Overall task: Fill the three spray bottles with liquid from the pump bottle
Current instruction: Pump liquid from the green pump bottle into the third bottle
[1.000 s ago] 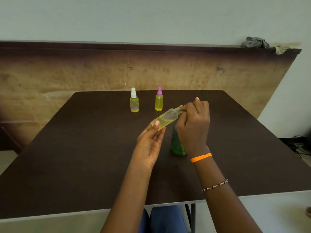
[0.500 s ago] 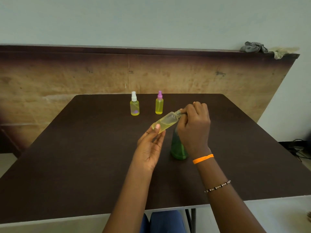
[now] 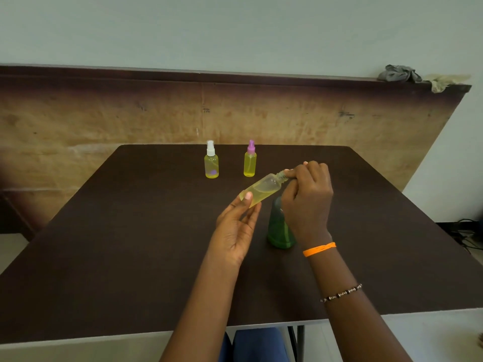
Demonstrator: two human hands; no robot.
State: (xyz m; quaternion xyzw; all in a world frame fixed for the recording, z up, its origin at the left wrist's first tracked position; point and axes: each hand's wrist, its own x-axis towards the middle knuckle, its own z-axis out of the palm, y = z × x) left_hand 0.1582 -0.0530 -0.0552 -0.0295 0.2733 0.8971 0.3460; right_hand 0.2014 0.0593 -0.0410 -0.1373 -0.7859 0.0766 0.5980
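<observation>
Looking down on the dark table (image 3: 130, 257), I see my two bare hands working over its middle, with the green pump bottle (image 3: 277, 228) standing upright just behind my right wrist and partly hidden by it. Next in size, my left hand (image 3: 235, 226) cradles the base of the third spray bottle (image 3: 261, 190) between thumb and fingertips, tilted with its neck pointing up and right; pale yellow liquid pools along its lower side. My right hand (image 3: 307, 197) is pinched at that neck, though I cannot tell whether it grips a cap or the bare thread. Farther back, well apart from my hands, two capped bottles stand upright and full: the white-topped bottle (image 3: 211, 163) and the purple-topped bottle (image 3: 250, 162). I judge this to be the closing step on the last bottle; the next move calls for steadying the tilt so nothing spills at the neck.
</observation>
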